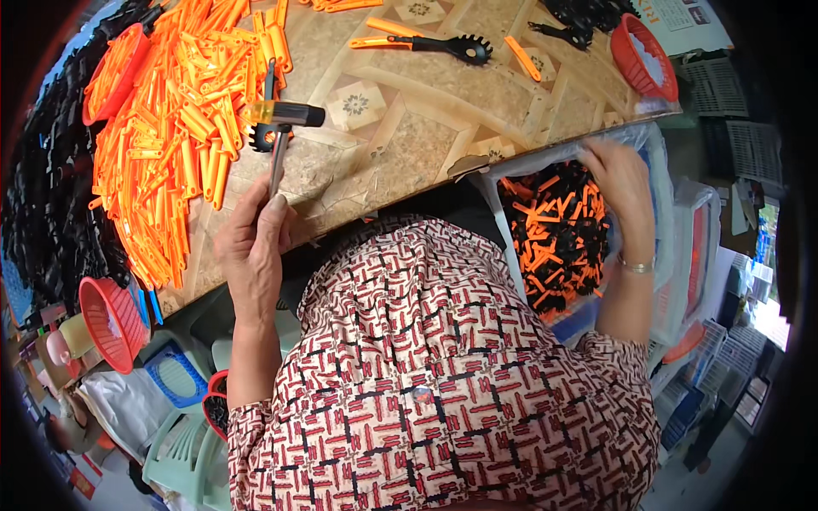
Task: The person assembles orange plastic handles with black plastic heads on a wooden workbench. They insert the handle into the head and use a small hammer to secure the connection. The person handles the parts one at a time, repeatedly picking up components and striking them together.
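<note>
My left hand (256, 234) is closed around the metal handle of a mallet (294, 113) with a yellow and black head, held over the table's near edge. Partly behind the mallet lies a black spaghetti server head (260, 136). Over at the right, my right hand (618, 175) bends over the far rim of a bin, its curled fingertips on the clear plastic liner (562, 157); the fingertips are partly hidden. Inside the bin is a heap of black and orange utensils (558, 238). A spaghetti server with an orange handle (426, 45) lies farther back on the table.
Orange handles (183, 128) are heaped at the table's left, beside black parts (51, 187). Red baskets stand at the back right (643, 55), back left (115, 77) and near left (111, 324). A loose orange handle (522, 58) lies on the patterned tabletop (400, 128). Plastic crates (694, 255) stand right.
</note>
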A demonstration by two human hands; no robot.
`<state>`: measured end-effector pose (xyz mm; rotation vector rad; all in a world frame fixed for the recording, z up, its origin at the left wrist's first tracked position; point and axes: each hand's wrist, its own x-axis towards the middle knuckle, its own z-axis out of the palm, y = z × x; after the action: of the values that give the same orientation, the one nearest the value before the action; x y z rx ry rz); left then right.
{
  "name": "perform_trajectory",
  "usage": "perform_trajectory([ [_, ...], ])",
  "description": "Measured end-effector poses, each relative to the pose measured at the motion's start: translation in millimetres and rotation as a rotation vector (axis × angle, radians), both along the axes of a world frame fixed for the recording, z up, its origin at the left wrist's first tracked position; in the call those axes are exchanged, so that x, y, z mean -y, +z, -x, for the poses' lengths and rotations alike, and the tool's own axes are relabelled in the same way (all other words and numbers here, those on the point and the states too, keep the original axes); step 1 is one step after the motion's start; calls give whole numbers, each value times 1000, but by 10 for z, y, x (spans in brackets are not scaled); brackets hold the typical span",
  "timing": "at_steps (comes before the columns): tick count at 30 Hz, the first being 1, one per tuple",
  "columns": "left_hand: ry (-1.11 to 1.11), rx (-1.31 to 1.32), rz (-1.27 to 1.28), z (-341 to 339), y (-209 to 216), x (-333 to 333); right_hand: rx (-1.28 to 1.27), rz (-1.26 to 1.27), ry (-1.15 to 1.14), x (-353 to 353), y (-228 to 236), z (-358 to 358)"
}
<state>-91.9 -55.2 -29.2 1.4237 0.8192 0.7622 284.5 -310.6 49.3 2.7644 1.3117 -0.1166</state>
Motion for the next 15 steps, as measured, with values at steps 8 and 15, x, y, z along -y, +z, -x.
perform_trajectory([
  [8,-61,-89,-166,-51,59,62,431,-474,638,-1928,-468,150],
  [15,-49,-214,-266,24,-73,34,-21,-504,535,-1628,-576,429],
])
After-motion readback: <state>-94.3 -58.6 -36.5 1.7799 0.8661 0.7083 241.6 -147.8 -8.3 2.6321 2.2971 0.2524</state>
